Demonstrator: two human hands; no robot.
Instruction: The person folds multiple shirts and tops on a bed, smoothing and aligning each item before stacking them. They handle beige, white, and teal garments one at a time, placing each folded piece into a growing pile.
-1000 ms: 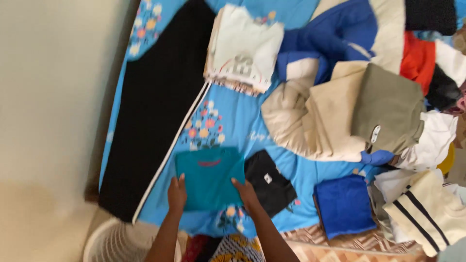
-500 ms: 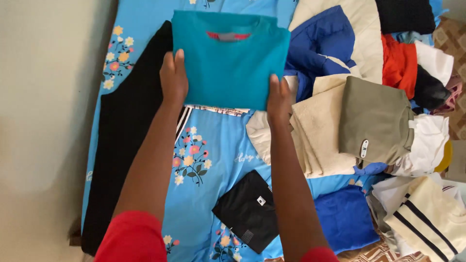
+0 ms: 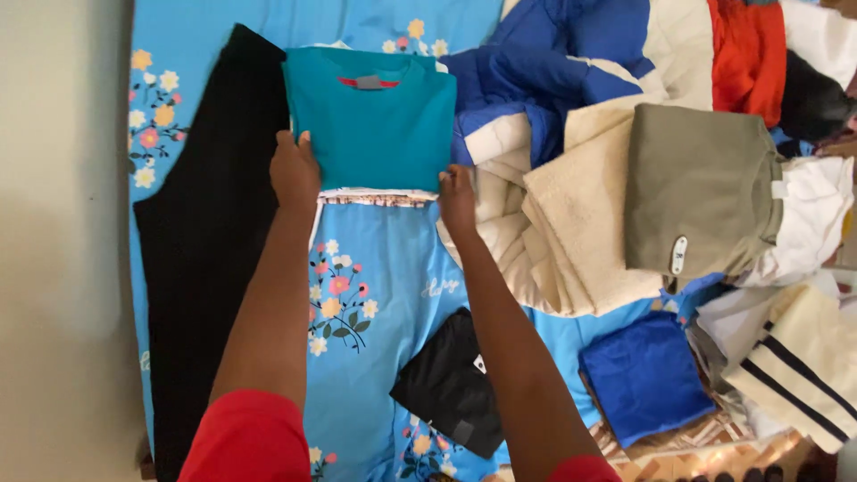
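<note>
A folded teal shirt [image 3: 370, 120] lies on top of a stack of folded clothes [image 3: 375, 195] on the blue flowered bedsheet [image 3: 375, 268]. My left hand [image 3: 295, 170] rests on the shirt's lower left corner, fingers on the cloth. At the lower right corner my right hand [image 3: 457, 198] touches the shirt's edge. Both arms reach out from red sleeves at the bottom of the head view.
Long black trousers [image 3: 201, 259] lie along the bed's left side. A small folded black garment [image 3: 451, 384] and a folded blue one [image 3: 644, 375] sit near me. To the right are heaped clothes: beige [image 3: 580, 232], olive [image 3: 696, 196], blue jacket [image 3: 536, 80], red [image 3: 750, 54], striped cream [image 3: 803, 366].
I lifted the teal shirt from near the bed's front edge and carried it away from me onto the stack of folded clothes. It now lies flat there under my fingers.
</note>
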